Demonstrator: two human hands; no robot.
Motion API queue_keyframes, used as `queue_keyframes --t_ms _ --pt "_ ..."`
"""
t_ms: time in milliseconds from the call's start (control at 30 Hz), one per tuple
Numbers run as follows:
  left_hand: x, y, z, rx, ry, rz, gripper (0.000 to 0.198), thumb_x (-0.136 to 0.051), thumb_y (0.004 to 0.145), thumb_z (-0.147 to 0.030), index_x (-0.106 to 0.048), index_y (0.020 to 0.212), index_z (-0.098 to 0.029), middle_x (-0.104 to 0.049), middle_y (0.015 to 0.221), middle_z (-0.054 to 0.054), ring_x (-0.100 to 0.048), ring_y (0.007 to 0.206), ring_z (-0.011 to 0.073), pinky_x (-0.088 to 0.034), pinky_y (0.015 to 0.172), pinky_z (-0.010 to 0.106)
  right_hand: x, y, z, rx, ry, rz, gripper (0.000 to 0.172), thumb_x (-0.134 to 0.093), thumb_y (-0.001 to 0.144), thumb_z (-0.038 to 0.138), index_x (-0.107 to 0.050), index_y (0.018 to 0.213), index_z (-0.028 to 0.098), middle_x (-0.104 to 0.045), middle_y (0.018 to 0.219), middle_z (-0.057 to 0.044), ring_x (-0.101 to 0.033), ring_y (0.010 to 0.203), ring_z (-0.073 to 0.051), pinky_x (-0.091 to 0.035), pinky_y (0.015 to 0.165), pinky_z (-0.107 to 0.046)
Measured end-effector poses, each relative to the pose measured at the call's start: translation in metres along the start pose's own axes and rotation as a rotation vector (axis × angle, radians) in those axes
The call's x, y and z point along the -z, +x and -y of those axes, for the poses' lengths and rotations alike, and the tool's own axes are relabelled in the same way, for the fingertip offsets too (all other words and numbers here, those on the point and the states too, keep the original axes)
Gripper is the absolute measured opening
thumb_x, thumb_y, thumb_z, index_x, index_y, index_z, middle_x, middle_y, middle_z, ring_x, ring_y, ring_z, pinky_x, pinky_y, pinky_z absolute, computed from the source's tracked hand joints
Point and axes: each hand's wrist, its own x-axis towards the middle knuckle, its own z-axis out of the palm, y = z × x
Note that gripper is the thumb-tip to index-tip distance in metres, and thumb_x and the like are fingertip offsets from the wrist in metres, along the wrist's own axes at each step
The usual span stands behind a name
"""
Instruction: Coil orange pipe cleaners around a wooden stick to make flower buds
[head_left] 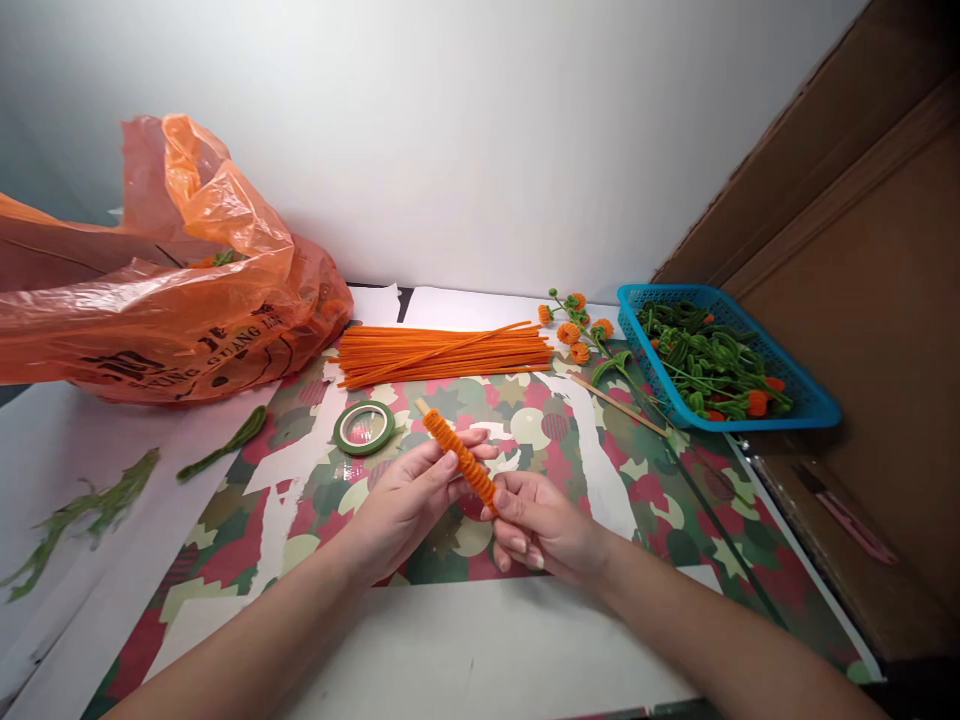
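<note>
Over the middle of the table I hold a thin wooden stick (423,405) wound along its length with an orange pipe cleaner (452,443) in a tight coil. My left hand (420,490) pinches the coil around its middle, thumb on top. At the lower end, my right hand (544,525) has its thumb and fingers closed on the coil. The stick's bare tip points up and to the left. Behind my hands lies a bundle of orange pipe cleaners (442,355). A roll of green tape (341,430) rests just left of the coil.
A blue basket (750,424) of green and orange pieces stands at the right, beside orange flowers (568,333) and another stick (619,407). An orange plastic bag (202,340) fills the left. Folded green pipe cleaners (223,447) lie near it. A pink-handled cutter (855,525) is far right.
</note>
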Motion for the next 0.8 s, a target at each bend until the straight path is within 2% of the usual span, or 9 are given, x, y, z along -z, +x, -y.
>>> queue_keyframes --t_ms 67,167,333,400,567,800 --pt "0.001 0.000 0.002 -0.001 0.017 -0.019 0.028 -0.070 0.076 -0.038 -0.068 0.098 -0.020 -0.069 0.098 0.007 -0.061 0.097 0.0218 -0.049 0.077 0.030 0.000 -0.001 0.000 -0.038 0.052 0.039 0.036 -0.067 0.078 0.047 -0.055 0.075 0.014 -0.046 0.041 0.011 -0.031 0.029 0.000 -0.046 0.052 -0.020" --pt "0.003 0.001 0.004 -0.014 0.104 -0.068 0.036 -0.072 0.072 -0.043 -0.067 0.097 -0.018 -0.070 0.092 0.008 -0.063 0.087 0.0216 -0.048 0.072 0.030 0.001 0.000 -0.002 -0.031 0.036 0.051 0.035 -0.067 0.078 0.046 -0.054 0.075 0.014 -0.047 0.042 0.011 -0.033 0.030 0.000 -0.046 0.053 -0.020" --pt "0.005 0.002 0.007 -0.057 0.234 -0.195 0.039 -0.076 0.065 -0.046 -0.068 0.089 -0.016 -0.072 0.082 0.007 -0.065 0.082 0.0217 -0.049 0.078 0.033 0.001 0.001 -0.007 0.044 -0.075 -0.002 0.032 -0.068 0.078 0.042 -0.052 0.074 0.015 -0.049 0.041 0.010 -0.037 0.030 -0.002 -0.048 0.054 -0.022" --pt "0.005 0.001 0.007 -0.068 0.252 -0.210 0.034 -0.076 0.065 -0.044 -0.069 0.083 -0.016 -0.072 0.081 0.006 -0.066 0.081 0.0210 -0.049 0.078 0.032 0.001 0.001 -0.008 0.075 -0.148 -0.051 0.030 -0.067 0.079 0.041 -0.051 0.073 0.016 -0.051 0.043 0.010 -0.040 0.031 -0.002 -0.047 0.053 -0.022" --pt "0.004 0.001 0.006 -0.080 0.283 -0.208 0.025 -0.075 0.068 -0.039 -0.069 0.079 -0.017 -0.073 0.083 0.005 -0.066 0.078 0.0191 -0.051 0.074 0.029 -0.006 -0.004 -0.010 0.119 -0.416 -0.251 0.028 -0.063 0.081 0.042 -0.051 0.074 0.018 -0.056 0.051 0.005 -0.045 0.035 -0.006 -0.037 0.038 -0.018" --pt "0.000 0.002 0.007 -0.054 0.337 -0.277 0.024 -0.073 0.071 -0.039 -0.069 0.079 -0.017 -0.073 0.082 0.005 -0.065 0.079 0.0179 -0.050 0.071 0.025 -0.017 -0.008 -0.012 0.319 -0.758 -0.449 0.022 -0.058 0.084 0.034 -0.053 0.070 0.017 -0.053 0.053 0.004 -0.048 0.042 -0.007 -0.037 0.041 -0.019"
